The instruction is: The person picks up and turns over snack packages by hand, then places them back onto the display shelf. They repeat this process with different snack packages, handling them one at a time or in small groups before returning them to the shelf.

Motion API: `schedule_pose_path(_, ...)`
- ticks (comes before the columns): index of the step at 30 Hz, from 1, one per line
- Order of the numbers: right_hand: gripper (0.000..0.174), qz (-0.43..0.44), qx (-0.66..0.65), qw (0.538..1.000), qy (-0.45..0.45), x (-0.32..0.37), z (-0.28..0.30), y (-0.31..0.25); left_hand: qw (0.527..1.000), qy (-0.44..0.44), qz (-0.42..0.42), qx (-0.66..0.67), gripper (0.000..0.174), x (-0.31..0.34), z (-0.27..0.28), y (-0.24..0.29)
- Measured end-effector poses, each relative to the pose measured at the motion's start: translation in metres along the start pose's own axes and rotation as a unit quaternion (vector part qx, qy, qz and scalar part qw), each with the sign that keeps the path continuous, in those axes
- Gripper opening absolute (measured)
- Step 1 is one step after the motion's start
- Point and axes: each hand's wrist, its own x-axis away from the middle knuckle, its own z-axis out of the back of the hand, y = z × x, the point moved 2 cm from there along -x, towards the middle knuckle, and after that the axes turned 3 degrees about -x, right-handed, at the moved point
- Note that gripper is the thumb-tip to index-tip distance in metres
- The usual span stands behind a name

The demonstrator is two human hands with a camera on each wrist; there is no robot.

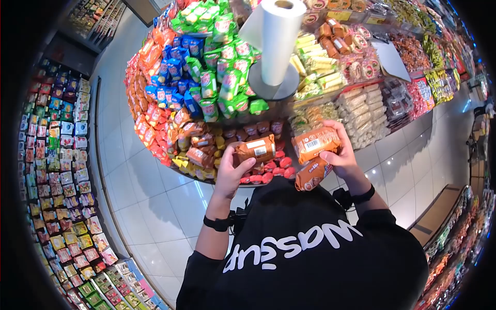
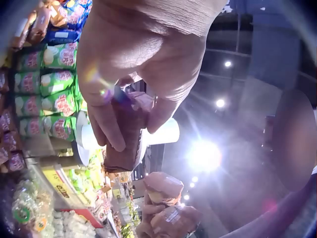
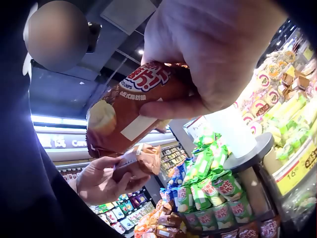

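Observation:
The left hand grips a brown snack pack with a white barcode label facing up, its thumb along the near edge. In the right hand are two packs: an orange-brown one showing a barcode, and a brown one below it, angled toward the body. From the left wrist view, the left fingers press the sides of the brown pack. The right wrist view has the right hand around a brown pack, with the left hand beyond, holding its pack.
A round display of green packs, blue packs and red packs lies beyond the hands. A white bag roll stands on a grey disc at its edge. Shelves of goods line the left across a tiled aisle.

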Motion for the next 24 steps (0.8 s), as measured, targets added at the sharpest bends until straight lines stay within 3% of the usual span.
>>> schedule_pose_path(7, 0.072, 0.003, 0.030, 0.996, 0.089, 0.050, 0.125, -0.034, 1.000, -0.010, 0.001, 0.020, 0.033, -0.104, -0.116, -0.044)
schedule_pose_path(8, 0.072, 0.007, 0.031, 0.994, 0.108, 0.059, 0.143, -0.041, 0.999, 0.020, 0.043, 0.005, 0.033, -0.122, -0.131, -0.046)
schedule_pose_path(13, 0.067, 0.017, 0.032, 0.984, 0.173, 0.096, 0.213, -0.067, 0.989, 0.014, -0.109, 0.097, 0.042, -0.231, -0.216, -0.016)
schedule_pose_path(15, 0.066, 0.028, 0.030, 0.982, 0.185, 0.101, 0.227, -0.075, 0.980, 0.047, -0.123, 0.150, 0.052, -0.262, -0.251, 0.015)
schedule_pose_path(18, 0.066, 0.025, 0.036, 0.984, 0.172, 0.106, 0.247, -0.081, 0.982, 0.106, -0.010, 0.153, 0.060, -0.284, -0.273, 0.022)
schedule_pose_path(21, 0.066, 0.018, 0.022, 0.988, 0.152, 0.099, 0.260, -0.079, 0.989, 0.013, -0.076, -0.125, 0.057, -0.248, -0.290, -0.002)
schedule_pose_path(23, 0.067, 0.008, 0.016, 0.991, 0.136, 0.089, 0.260, -0.079, 0.959, -0.193, -0.022, -0.205, 0.050, -0.212, -0.292, -0.028)
schedule_pose_path(24, 0.067, 0.003, 0.027, 0.992, 0.126, 0.083, 0.259, -0.079, 0.947, -0.240, -0.011, -0.213, 0.049, -0.190, -0.296, -0.033)
